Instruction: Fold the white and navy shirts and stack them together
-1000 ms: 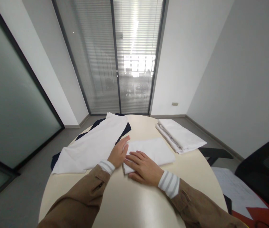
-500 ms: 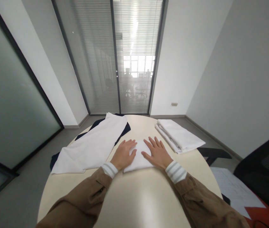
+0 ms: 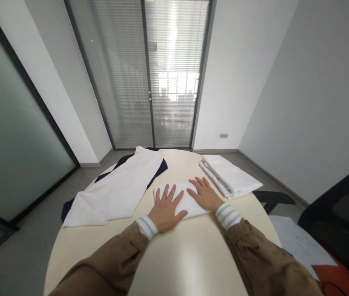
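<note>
A folded white cloth [image 3: 192, 206] lies flat in the middle of the round table, partly covered by my hands. My left hand [image 3: 166, 209] rests palm down on its left side, fingers spread. On its right side lies my right hand [image 3: 205, 195], also flat, with the fingers apart. To the left, a white garment [image 3: 119, 189] is spread over dark navy cloth [image 3: 161, 168]. A stack of folded white cloth [image 3: 231, 174] sits at the right of the table, beyond my right hand.
The pale round table [image 3: 174, 263] fills the lower middle. At the right stands a black chair [image 3: 341, 209], its armrest close to the table's edge. Papers [image 3: 301, 240] and something red [image 3: 341, 275] lie beside it. A glass door with blinds [image 3: 174, 115] is behind.
My left hand has moved from the cloth's left edge onto its surface, its fingers spreading wider. My right hand stays on the cloth's right side. The view has shifted slightly.
</note>
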Tool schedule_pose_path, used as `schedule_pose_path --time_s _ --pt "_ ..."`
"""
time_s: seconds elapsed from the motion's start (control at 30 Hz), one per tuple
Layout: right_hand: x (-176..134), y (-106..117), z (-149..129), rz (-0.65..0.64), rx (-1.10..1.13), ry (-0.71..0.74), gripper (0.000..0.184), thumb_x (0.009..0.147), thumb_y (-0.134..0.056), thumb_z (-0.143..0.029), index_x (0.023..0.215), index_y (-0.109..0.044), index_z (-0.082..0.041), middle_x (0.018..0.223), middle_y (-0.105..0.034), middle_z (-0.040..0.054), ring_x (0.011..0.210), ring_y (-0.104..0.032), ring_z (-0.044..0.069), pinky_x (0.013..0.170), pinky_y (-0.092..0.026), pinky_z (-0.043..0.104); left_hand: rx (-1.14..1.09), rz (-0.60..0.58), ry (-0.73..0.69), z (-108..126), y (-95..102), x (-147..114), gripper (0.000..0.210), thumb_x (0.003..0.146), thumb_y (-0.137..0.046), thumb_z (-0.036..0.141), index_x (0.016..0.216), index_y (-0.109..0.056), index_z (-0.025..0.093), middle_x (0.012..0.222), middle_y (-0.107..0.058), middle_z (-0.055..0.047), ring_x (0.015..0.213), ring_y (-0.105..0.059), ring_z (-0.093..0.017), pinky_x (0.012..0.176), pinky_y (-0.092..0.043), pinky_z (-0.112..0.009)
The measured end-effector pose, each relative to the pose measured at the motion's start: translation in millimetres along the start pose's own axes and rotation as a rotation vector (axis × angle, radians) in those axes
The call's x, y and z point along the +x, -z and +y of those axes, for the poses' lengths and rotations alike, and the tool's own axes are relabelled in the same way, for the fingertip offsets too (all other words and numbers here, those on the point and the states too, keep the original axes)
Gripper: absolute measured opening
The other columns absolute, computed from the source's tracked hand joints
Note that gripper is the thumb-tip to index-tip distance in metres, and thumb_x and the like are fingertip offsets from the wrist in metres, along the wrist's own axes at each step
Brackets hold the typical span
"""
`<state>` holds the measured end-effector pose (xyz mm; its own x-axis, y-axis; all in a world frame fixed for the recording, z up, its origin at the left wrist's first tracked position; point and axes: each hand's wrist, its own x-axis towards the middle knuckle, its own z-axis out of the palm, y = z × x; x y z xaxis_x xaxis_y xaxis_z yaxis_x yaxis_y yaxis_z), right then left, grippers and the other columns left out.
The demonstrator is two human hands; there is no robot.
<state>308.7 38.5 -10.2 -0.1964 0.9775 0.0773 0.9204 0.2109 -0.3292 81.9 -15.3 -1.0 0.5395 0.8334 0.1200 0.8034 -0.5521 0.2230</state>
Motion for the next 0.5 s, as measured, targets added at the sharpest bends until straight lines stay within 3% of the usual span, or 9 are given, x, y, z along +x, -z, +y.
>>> schedule_pose_path --time_s 0.13,0.23,0.4,0.5 --pt "0.8 -2.1 8.1 0.037 0.097 -0.135 0.07 0.095 -0.036 -0.065 0.15 -0.041 -0.022 0.16 -0.03 0.0137 0.15 -0.021 0.03 0.119 -0.024 0.045 -0.057 -0.029 0.054 -1.0 -0.8 1.6 0.068 0.098 -0.027 0.064 0.157 -0.025 0.03 0.165 -0.013 -0.013 0.151 -0.003 -0.039 0.115 -0.006 -0.069" --pt "1.0 -4.0 12.4 0.025 0.121 -0.164 0.073 0.095 -0.037 -0.064 0.153 -0.035 -0.02 0.156 -0.037 0.0158 0.149 -0.023 0.032 0.119 -0.023 0.048 -0.086 -0.042 0.099 -1.7 -3.7 3.6 0.069 0.1 -0.023 0.062 0.157 -0.024 0.025 0.164 -0.014 -0.017 0.151 -0.007 -0.037 0.118 -0.008 -0.064" --pt "3.7 -5.3 25.0 0.117 0.258 -0.111 0.07 0.095 -0.04 -0.055 0.149 -0.041 -0.012 0.148 -0.048 0.0172 0.14 -0.042 0.029 0.117 -0.03 0.044 -0.049 -0.028 0.091 -3.5 -2.5 2.7 0.072 0.098 -0.031 0.062 0.157 -0.024 0.021 0.163 -0.015 -0.019 0.151 -0.008 -0.036 0.119 -0.008 -0.061" --pt "5.8 -4.6 42.4 0.21 0.394 -0.131 0.058 0.094 -0.04 -0.047 0.142 -0.052 -0.017 0.142 -0.056 0.0132 0.131 -0.052 0.027 0.114 -0.037 0.043 -0.042 -0.075 0.054 -9.8 5.0 1.1 0.069 0.098 -0.037 0.057 0.156 -0.026 0.021 0.164 -0.015 -0.018 0.151 -0.007 -0.036 0.119 -0.007 -0.061"
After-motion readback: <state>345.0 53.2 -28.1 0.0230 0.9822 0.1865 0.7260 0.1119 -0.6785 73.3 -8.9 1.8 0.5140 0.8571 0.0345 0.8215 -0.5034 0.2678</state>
